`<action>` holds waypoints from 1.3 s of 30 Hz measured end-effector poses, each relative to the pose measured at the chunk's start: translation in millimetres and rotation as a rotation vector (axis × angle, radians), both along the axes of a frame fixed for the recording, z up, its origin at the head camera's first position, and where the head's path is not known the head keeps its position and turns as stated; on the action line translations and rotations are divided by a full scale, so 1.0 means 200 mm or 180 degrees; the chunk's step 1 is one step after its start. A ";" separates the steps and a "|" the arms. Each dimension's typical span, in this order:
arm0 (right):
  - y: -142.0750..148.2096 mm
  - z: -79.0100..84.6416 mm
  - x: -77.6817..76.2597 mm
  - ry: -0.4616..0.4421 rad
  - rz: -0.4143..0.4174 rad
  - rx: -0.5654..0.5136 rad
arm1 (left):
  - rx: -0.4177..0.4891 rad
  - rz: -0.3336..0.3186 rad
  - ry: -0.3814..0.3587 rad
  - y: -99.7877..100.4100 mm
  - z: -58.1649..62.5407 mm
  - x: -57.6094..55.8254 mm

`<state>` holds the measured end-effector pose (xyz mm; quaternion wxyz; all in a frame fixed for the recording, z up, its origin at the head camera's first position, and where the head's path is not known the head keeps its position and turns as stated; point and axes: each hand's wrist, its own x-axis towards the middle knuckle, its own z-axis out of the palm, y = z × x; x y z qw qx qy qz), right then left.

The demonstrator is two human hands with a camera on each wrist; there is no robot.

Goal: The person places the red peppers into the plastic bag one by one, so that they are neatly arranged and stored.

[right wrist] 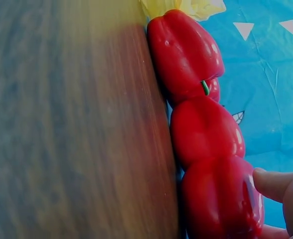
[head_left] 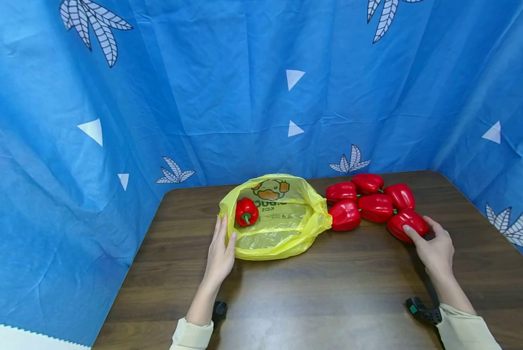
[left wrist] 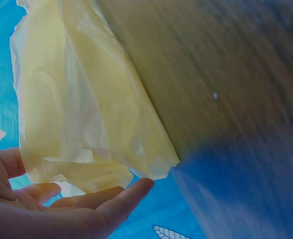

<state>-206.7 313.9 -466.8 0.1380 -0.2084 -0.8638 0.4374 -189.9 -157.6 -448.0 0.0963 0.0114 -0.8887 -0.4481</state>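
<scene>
A yellow plastic bag (head_left: pixel 283 250) with a printed duck lies with its mouth spread wide, and one red bell pepper (head_left: pixel 246 212) is inside at its left. My left hand (head_left: pixel 221 250) rests against the bag's left side, fingers fairly straight. In the left wrist view these fingers (left wrist: pixel 121 201) lie beside the yellow film (left wrist: pixel 86 109). On the right, my right hand (head_left: pixel 436 245) grips the nearest bell pepper (head_left: pixel 406 223) of a group, thumb on its front and fingers over its far right side. The right wrist view shows the thumb (right wrist: pixel 273 184) touching that pepper (right wrist: pixel 221 199).
Several more red bell peppers (head_left: pixel 375 208) sit close together on the wooden table (head_left: pixel 314 296), right of the bag. The leftmost front pepper (head_left: pixel 345 216) touches the bag's right edge. A blue patterned curtain (head_left: pixel 217 97) hangs behind the table and along both sides.
</scene>
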 end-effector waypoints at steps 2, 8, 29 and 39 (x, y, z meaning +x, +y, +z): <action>0.00 0.00 0.00 0.0019 -0.0005 -0.0017 | -0.0004 0.0005 0.0016 0.00 0.00 0.00; -0.01 0.00 0.00 -0.0037 -0.0063 -0.0108 | -0.0004 0.0004 0.0018 0.00 -0.01 0.00; -0.02 0.01 -0.02 -0.0172 -0.0153 -0.0292 | -0.0018 0.0013 -0.0036 0.00 0.00 -0.01; -0.02 0.02 -0.01 -0.0242 -0.0178 -0.0358 | -0.0023 0.0019 -0.0049 0.00 0.00 -0.01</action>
